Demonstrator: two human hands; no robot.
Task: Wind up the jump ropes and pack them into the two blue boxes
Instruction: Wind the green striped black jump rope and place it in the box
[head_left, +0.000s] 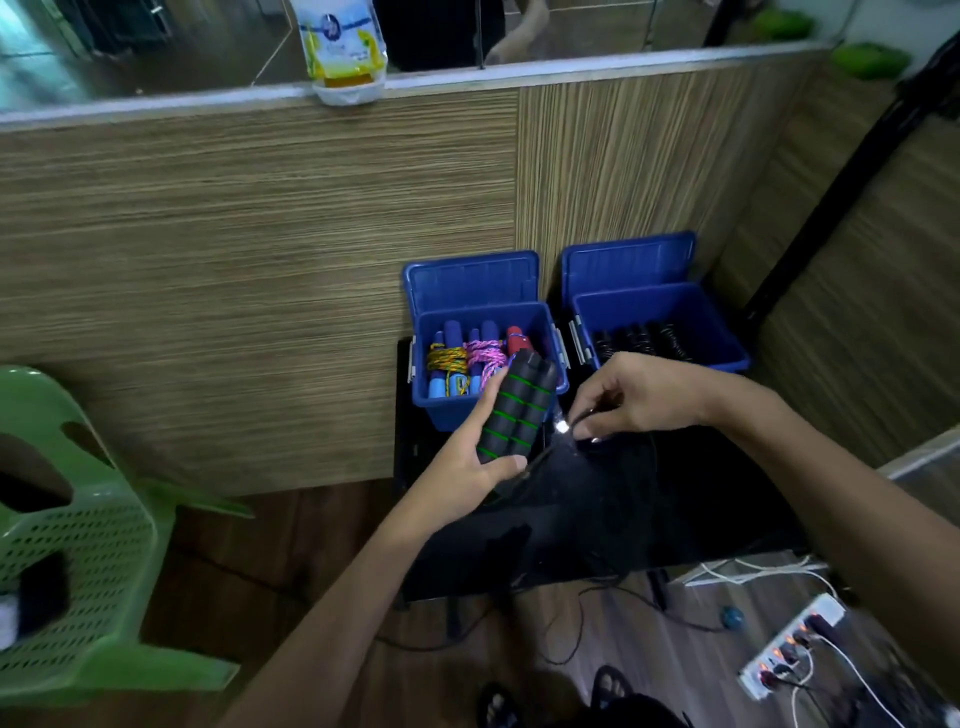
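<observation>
My left hand (480, 457) grips a pair of black jump rope handles with green rings (514, 410), held side by side in front of the left blue box (488, 410). That box holds several wound ropes with blue and red handles and yellow and pink cords. My right hand (628, 400) pinches the thin black cord (582, 415) that runs from the handles down to the black table (649, 499). The right blue box (727, 338) holds several black wound ropes. Both lids stand open against the wooden wall.
A green plastic chair (78, 545) stands at the left. A white power strip (789, 649) with cables lies on the wooden floor at the lower right. A bag (343, 47) rests on the ledge above the wall.
</observation>
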